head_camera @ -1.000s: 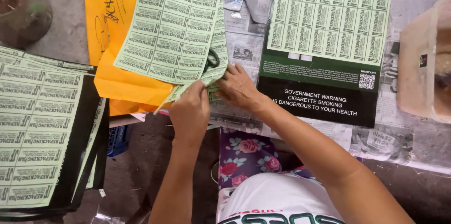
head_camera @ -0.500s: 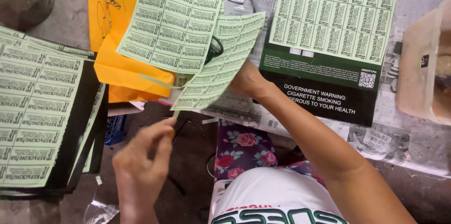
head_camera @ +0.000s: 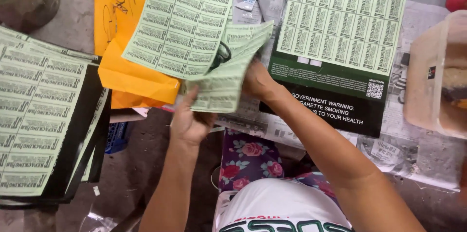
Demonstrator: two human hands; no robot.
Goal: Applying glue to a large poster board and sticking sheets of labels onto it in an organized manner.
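Green label sheet [head_camera: 226, 74], a narrow strip of small printed labels, hangs slightly tilted at the middle of the head view, held at both ends. At its 7 o'clock the left hand [head_camera: 189, 120] pinches the lower edge, thumb on top and fingers closed beneath. At its 3 o'clock the right hand [head_camera: 258, 81] grips the upper end from behind; its fingers are hidden by the paper, so exactly how they close cannot be told.

Just at 10 o'clock of the strip a full sheet of the same green labels [head_camera: 177, 23] lies on an orange envelope [head_camera: 126, 74]. At 2 o'clock another full sheet [head_camera: 343, 18] rests on a dark green and black carton panel [head_camera: 331, 105], which lies over newspaper [head_camera: 413, 154]. At 9 o'clock, well apart, more label sheets [head_camera: 34, 115] sit stacked in a black tray [head_camera: 82, 149]. At 3 o'clock, by the frame edge, stands a translucent plastic container [head_camera: 438, 76] holding something brownish, too blurred to identify.
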